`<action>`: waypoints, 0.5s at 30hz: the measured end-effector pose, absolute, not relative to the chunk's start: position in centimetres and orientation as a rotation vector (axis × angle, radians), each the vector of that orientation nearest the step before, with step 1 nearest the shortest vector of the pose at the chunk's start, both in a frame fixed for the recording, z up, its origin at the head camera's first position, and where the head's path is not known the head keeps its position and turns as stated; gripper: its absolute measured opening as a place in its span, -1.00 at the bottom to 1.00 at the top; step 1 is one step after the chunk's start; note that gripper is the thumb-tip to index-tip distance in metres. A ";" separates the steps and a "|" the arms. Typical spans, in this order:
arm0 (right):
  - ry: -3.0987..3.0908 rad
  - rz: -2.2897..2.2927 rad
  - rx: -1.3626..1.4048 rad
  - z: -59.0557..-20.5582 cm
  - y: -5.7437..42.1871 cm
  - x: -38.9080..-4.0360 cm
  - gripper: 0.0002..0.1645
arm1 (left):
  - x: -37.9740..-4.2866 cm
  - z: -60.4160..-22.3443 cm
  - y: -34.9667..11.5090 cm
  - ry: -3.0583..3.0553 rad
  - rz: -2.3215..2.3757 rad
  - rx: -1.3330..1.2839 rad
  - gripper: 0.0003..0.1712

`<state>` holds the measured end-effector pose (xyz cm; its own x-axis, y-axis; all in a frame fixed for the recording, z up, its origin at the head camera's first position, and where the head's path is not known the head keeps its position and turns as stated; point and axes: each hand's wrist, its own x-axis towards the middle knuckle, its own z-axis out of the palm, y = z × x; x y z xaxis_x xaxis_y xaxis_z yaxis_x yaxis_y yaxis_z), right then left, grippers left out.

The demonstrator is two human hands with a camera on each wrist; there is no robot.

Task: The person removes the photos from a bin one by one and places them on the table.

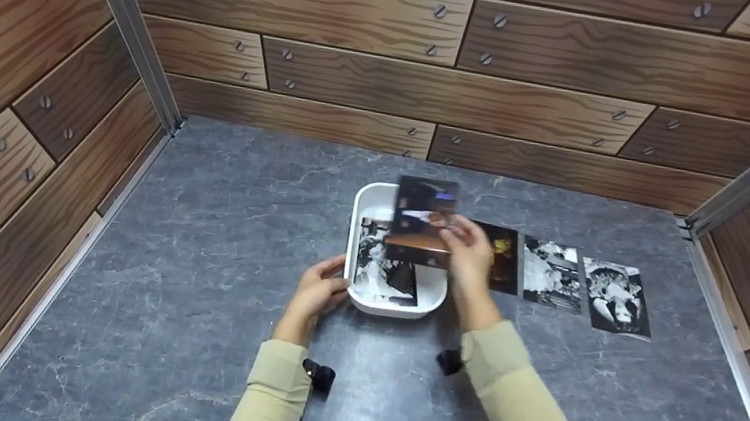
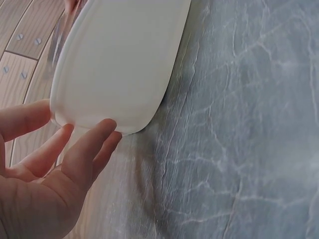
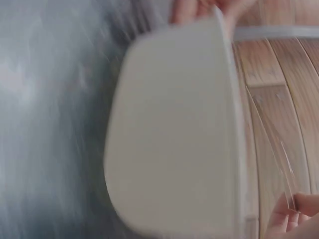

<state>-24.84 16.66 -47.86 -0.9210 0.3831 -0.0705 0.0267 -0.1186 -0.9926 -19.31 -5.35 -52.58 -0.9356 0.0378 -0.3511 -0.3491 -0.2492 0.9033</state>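
Observation:
A white tray (image 1: 432, 295) stands on the grey marbled table, with a black-and-white photo (image 1: 375, 274) lying inside it. My left hand (image 1: 317, 296) touches the tray's near left corner; in the left wrist view its fingertips (image 2: 107, 127) rest against the outer wall. Over the tray's right side my right hand (image 1: 472, 257) pinches a dark colour photo (image 1: 417, 240) between thumb and fingers. That photo appears edge-on as a thin strip (image 3: 274, 142) in the right wrist view, which is blurred. Part of the tray and of the photo in it are hidden beneath the held photo.
Right of the tray lie a dark photo with yellow (image 1: 503, 260), partly behind my right hand, and two black-and-white photos, one nearer (image 1: 553, 273) and one farther right (image 1: 618, 298). Wood-patterned walls (image 1: 362, 75) with metal corner posts (image 1: 132, 20) enclose the table.

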 end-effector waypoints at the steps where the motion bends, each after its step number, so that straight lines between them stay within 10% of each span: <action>1: -1.887 2.146 -0.457 -47.8 17.7 -24.8 -0.54 | -19.3 -52.6 -5.4 1.747 2.274 -0.380 -0.30; 15: -1.803 2.177 -0.690 -47.7 35.9 -20.3 -0.55 | -19.3 -52.7 -5.4 1.768 2.245 -0.390 -0.30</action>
